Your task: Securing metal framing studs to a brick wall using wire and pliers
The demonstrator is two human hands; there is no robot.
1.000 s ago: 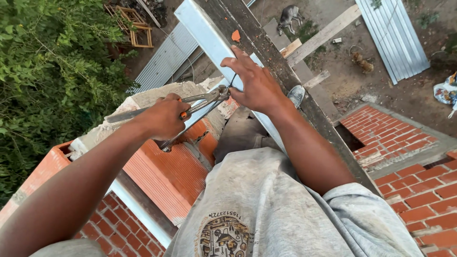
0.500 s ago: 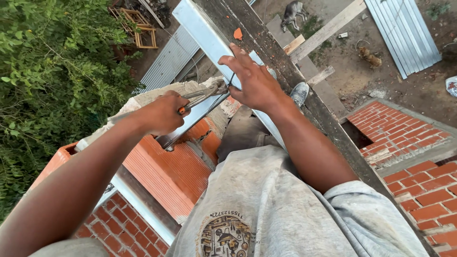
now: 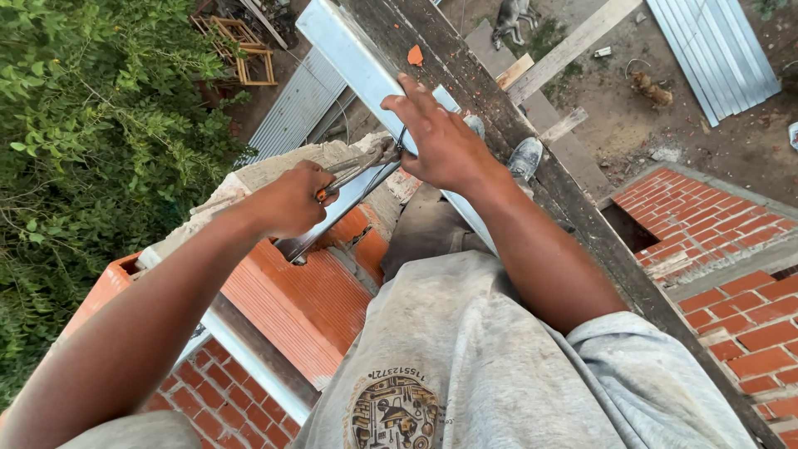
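Here, a pair of pliers (image 3: 353,170) is gripped in the closed left hand (image 3: 291,199), its nose pointed toward the right hand (image 3: 445,141), where a dark wire (image 3: 397,148) is met. The right hand is spread flat, fingers pressed on a pale metal beam (image 3: 349,58) running away from both hands beside a weathered plank (image 3: 465,75).

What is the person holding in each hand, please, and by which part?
The left hand grips pliers by the handles. The right hand rests on the metal beam, holding nothing.
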